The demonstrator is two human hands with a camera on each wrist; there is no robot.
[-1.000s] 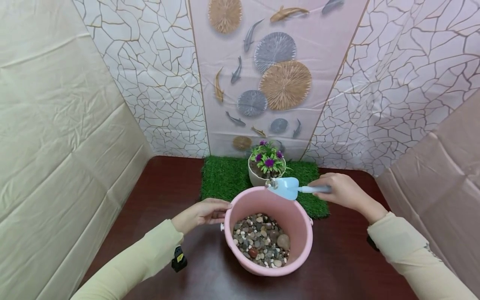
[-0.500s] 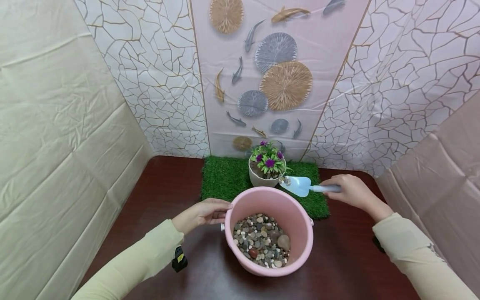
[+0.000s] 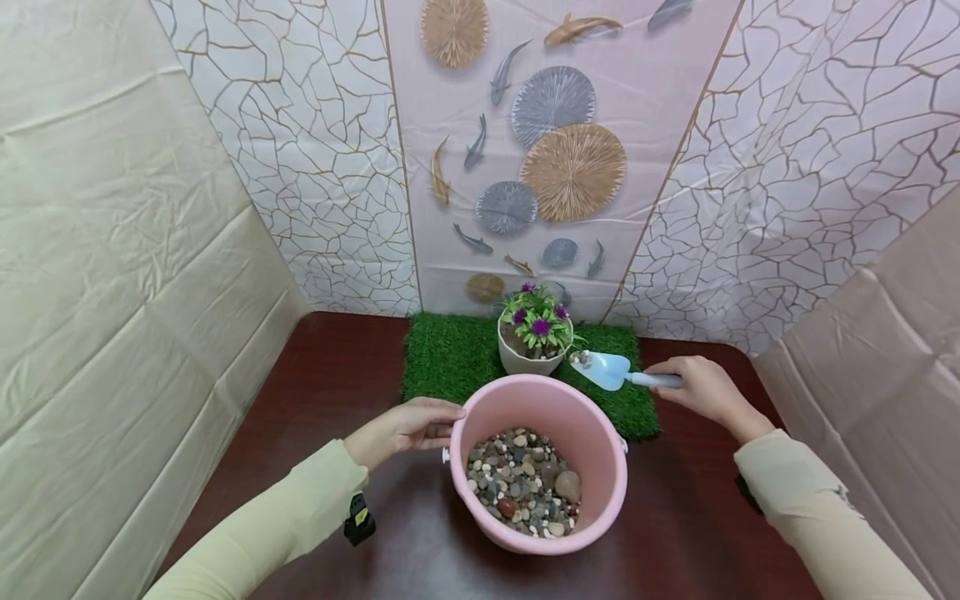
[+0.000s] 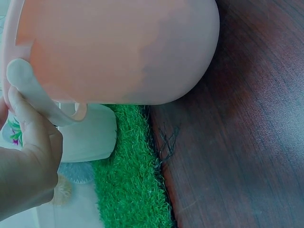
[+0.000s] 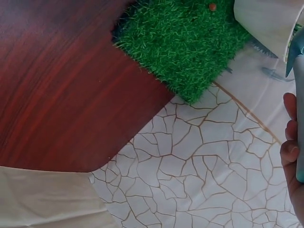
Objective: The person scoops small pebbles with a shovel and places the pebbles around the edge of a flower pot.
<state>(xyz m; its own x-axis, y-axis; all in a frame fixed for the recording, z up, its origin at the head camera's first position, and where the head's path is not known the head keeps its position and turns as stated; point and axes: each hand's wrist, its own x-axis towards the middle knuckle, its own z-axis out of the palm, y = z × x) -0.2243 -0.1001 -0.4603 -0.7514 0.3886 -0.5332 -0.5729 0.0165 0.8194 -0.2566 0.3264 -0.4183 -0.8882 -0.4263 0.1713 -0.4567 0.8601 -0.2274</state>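
My left hand (image 3: 412,423) grips the left rim of a pink bucket (image 3: 525,404), with pebbles (image 3: 517,483) covering its bottom. In the left wrist view, its fingers lie beside the bucket's pale handle (image 4: 42,97). My right hand (image 3: 701,385) holds a light blue trowel (image 3: 609,372) by its grey handle. A few small pebbles (image 3: 581,358) lie at the tip of the blade. That tip is just right of a white flowerpot (image 3: 525,363), where purple flowers (image 3: 539,327) grow above soil and some stones. The right wrist view shows only part of the trowel handle (image 5: 300,118).
Under the flowerpot lies a green artificial grass mat (image 3: 450,358) at the back of the dark red wooden table (image 3: 330,375). A reddish pebble (image 5: 212,7) sits on the mat. Patterned cloth (image 3: 337,167) hangs behind, and beige cloth (image 3: 135,292) encloses the sides.
My right hand has drawn the trowel rightward, from in front of the flowerpot and above the bucket's far rim to the pot's right side. The left hand and bucket stay put.
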